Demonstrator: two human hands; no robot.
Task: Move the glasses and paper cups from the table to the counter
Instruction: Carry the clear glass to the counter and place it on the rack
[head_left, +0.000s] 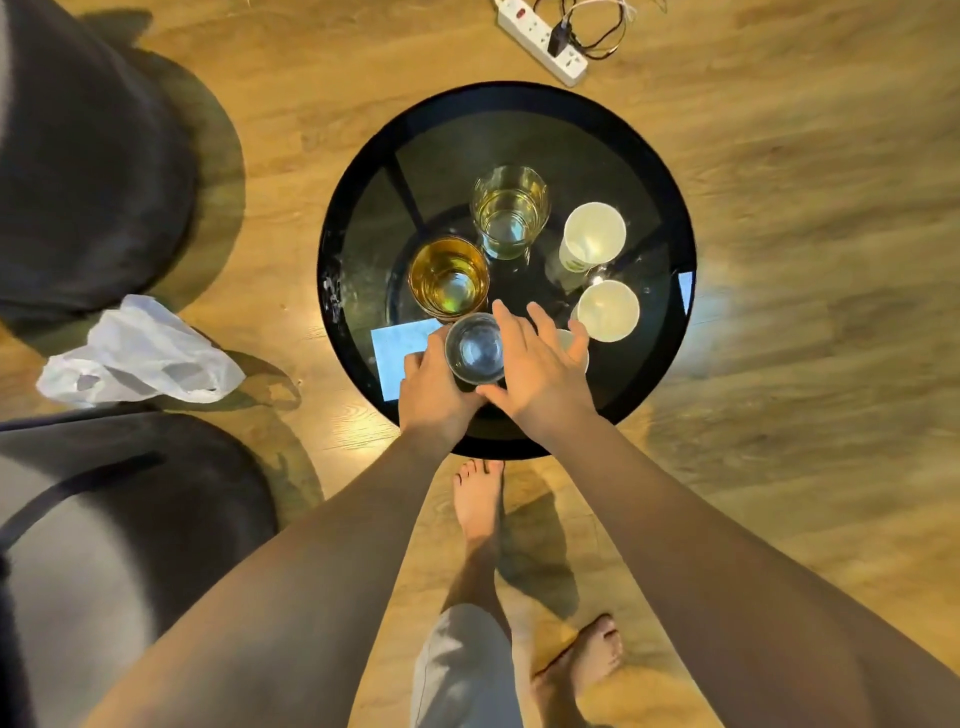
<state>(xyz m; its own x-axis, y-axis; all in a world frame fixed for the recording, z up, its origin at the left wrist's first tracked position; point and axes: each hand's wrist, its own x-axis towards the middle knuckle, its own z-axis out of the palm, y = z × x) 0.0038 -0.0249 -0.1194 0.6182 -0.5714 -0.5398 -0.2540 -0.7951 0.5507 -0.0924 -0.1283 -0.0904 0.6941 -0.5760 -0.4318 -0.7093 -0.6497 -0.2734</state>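
On a round black glass table stand an amber glass, a clear glass with yellowish tint and two white paper cups. My left hand grips a small clear glass near the table's front edge. My right hand hovers beside that glass with its fingers spread. It partly hides a third paper cup below it.
A pale blue card lies on the table beside my left hand. Dark chairs stand to the left, with a white plastic bag on the wooden floor. A power strip lies beyond the table. My bare feet are below.
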